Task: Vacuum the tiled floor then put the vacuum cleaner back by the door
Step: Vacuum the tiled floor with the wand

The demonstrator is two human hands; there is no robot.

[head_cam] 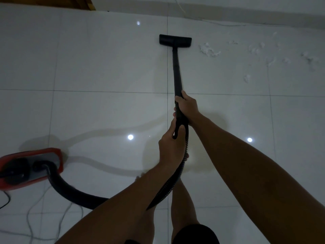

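A black vacuum wand (pixel 176 71) runs straight ahead over the white tiled floor (pixel 98 64) to a flat black floor nozzle (pixel 175 40) far in front of me. My right hand (pixel 186 107) grips the wand's upper end. My left hand (pixel 169 143) holds the curved handle just below it. The black ribbed hose (pixel 70 191) loops from the handle back behind my left forearm to the red canister vacuum cleaner (pixel 29 167) at the left edge. White fluff (pixel 208 50) lies scattered to the right of the nozzle.
A wall skirting (pixel 246 16) runs along the far side with a thin white cable (pixel 219 23) beside it. A wooden door corner (pixel 88 3) shows at the top left. Grey power cords (pixel 35 217) trail on the floor by the canister. My bare legs (pixel 182 205) stand below the hose.
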